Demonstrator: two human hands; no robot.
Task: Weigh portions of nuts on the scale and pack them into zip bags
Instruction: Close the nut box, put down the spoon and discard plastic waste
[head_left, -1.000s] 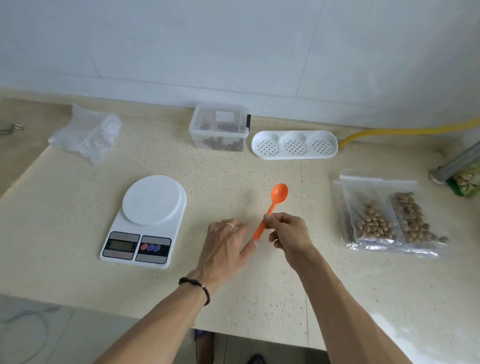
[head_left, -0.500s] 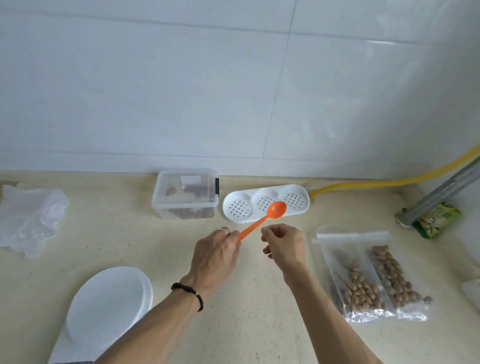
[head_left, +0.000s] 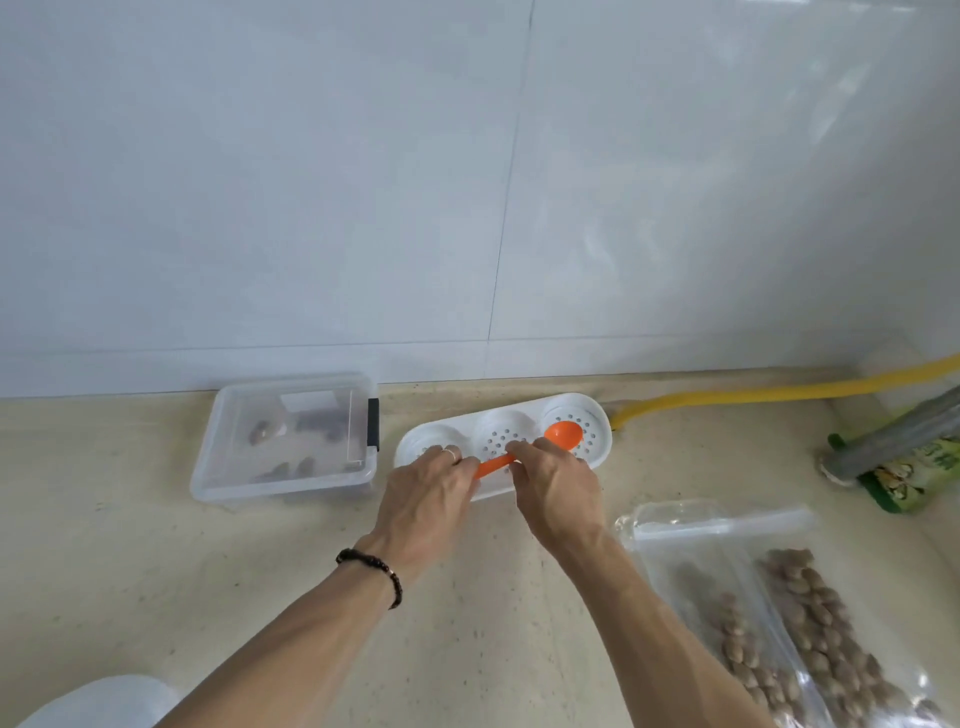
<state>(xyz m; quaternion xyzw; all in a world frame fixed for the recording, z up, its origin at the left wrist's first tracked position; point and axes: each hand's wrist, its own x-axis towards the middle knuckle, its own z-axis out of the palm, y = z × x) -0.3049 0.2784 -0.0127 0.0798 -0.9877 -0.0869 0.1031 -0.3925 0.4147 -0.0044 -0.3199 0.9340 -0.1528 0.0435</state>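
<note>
Setting: a pale speckled countertop (head_left: 156, 597) against a white tiled wall (head_left: 311, 208), seen from above the person's forearms.
Spoon: an orange plastic spoon (head_left: 563, 435) is held over a white perforated tray (head_left: 597, 457) with three round wells, its bowl above the rightmost well, its handle running down to the left.
Right hand: the right hand (head_left: 558, 486) pinches the spoon's handle near the middle, fingers curled around it.
Left hand: the left hand (head_left: 423, 501) meets the handle's lower end with bent fingers; whether it grasps or only touches cannot be told. A ring shows on one finger, and a dark beaded bracelet (head_left: 376, 569) circles the wrist.
Nuts: two clear zip bags (head_left: 727, 545) holding brown nuts (head_left: 810, 618) lie side by side at lower right, well apart from the tray.
Container: a clear lidded box (head_left: 291, 436) with a few dark nuts inside sits just left of the tray, near the wall.
Scale: only a white edge of the scale (head_left: 98, 701) shows at the bottom left corner.
Background: a yellow hose (head_left: 779, 392) runs along the wall at right, above a grey pipe (head_left: 904, 436) and a green packet (head_left: 914, 478).
</note>
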